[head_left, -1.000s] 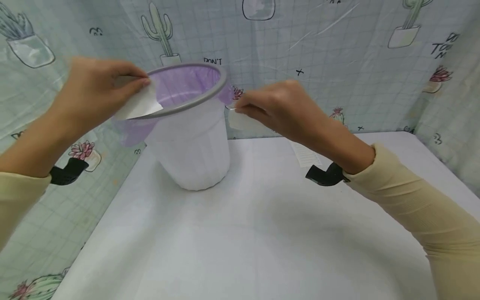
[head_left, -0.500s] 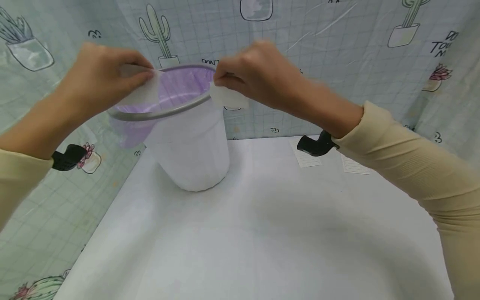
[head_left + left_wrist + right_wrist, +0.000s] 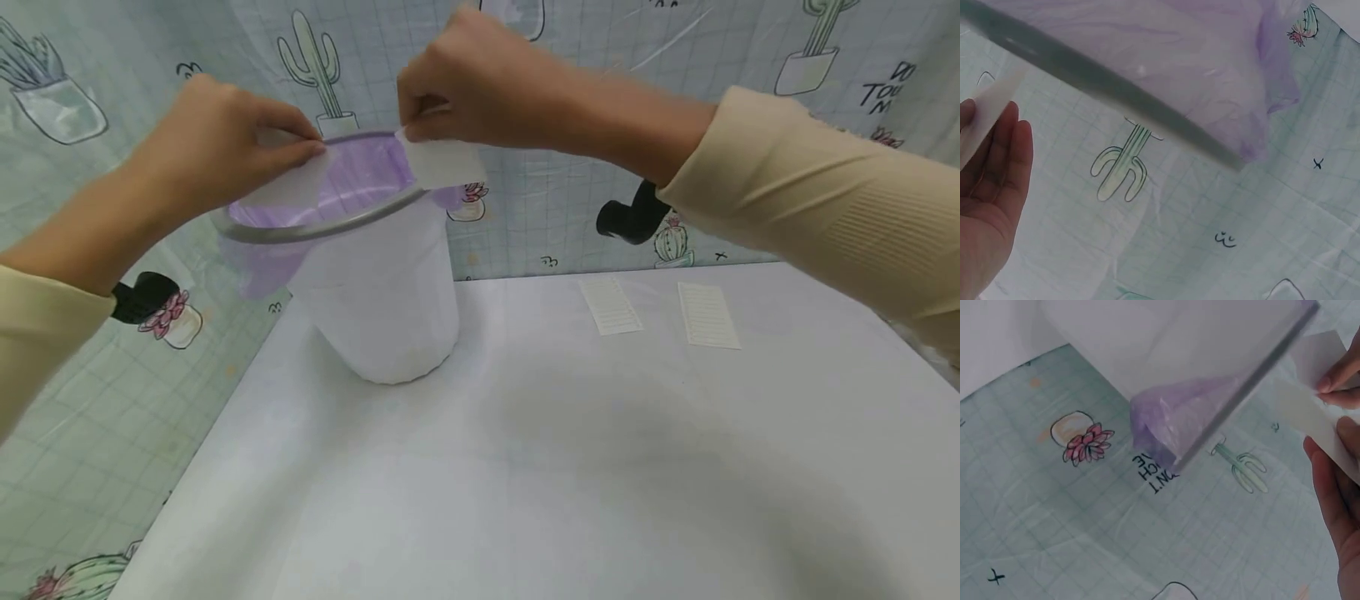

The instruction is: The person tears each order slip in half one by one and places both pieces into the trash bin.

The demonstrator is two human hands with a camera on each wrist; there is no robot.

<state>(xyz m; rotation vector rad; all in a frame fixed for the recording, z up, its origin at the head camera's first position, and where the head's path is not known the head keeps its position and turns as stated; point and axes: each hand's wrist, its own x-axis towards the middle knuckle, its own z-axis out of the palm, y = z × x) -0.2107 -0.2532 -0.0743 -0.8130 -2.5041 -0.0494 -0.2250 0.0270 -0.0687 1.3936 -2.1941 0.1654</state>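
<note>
A white waste bin [image 3: 382, 292] with a grey rim and a purple bin liner [image 3: 367, 171] stands at the table's back left. Over its mouth, my left hand [image 3: 217, 142] pinches a white piece of paper [image 3: 292, 187] between thumb and fingers. Above the bin's right rim, my right hand [image 3: 480, 83] pinches another white piece of paper [image 3: 448, 164], which hangs across the rim in the head view. Both hands appear close together in the right wrist view, each with its paper [image 3: 1307, 409]. In the left wrist view, the left paper [image 3: 991, 112] is beside the rim.
Two lined paper slips [image 3: 611, 307] [image 3: 709, 315] lie flat at the back right of the white table [image 3: 510, 467]. A cactus-print sheet [image 3: 570, 200] hangs behind and to the left. Some liner spills over the bin's outside.
My right hand has moved left and up with its paper, from right of the bin to above its rim. My left hand has shifted slightly right and up with its paper.
</note>
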